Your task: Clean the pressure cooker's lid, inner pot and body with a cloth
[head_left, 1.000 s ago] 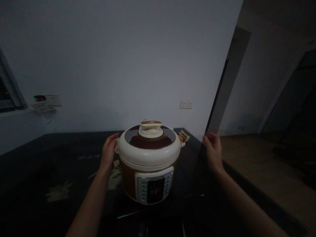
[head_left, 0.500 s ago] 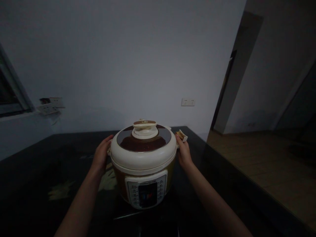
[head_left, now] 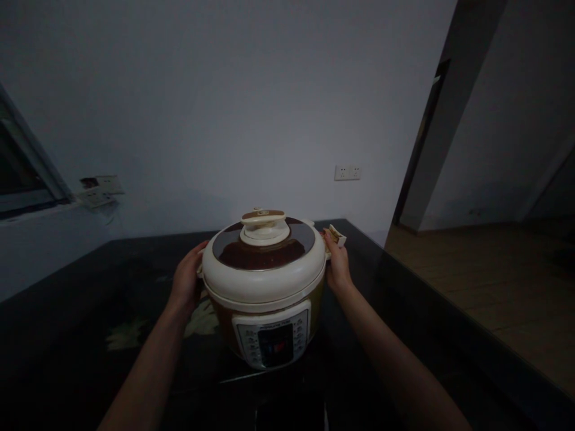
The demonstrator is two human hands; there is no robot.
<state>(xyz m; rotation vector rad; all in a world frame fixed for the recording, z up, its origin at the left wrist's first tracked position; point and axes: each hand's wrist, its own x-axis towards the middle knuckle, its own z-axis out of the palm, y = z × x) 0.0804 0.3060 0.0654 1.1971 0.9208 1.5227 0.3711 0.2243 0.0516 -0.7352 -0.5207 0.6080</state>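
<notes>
An electric pressure cooker [head_left: 265, 290] with a cream rim, a dark glossy lid top and a knob stands before me, leaning slightly, its control panel facing me. My left hand [head_left: 188, 276] is closed round its left side handle, fingers partly hidden behind the body. On the other side, my right hand [head_left: 336, 263] grips the right side handle, the thumb on top. A small cream and brown piece [head_left: 338, 235] juts out above that hand. Whether the cooker's base touches the table I cannot tell.
The glossy black table [head_left: 148, 257] has pale leaf patterns and reaches to the wall. A wall socket [head_left: 347, 173] is behind the cooker, and more sockets [head_left: 101, 190] hang by the window at left. Wooden floor [head_left: 453, 275] lies to the right.
The cooker has turned and tilted a little, its right side now higher, with both hands still on its handles. The whole view has also shifted slightly.
</notes>
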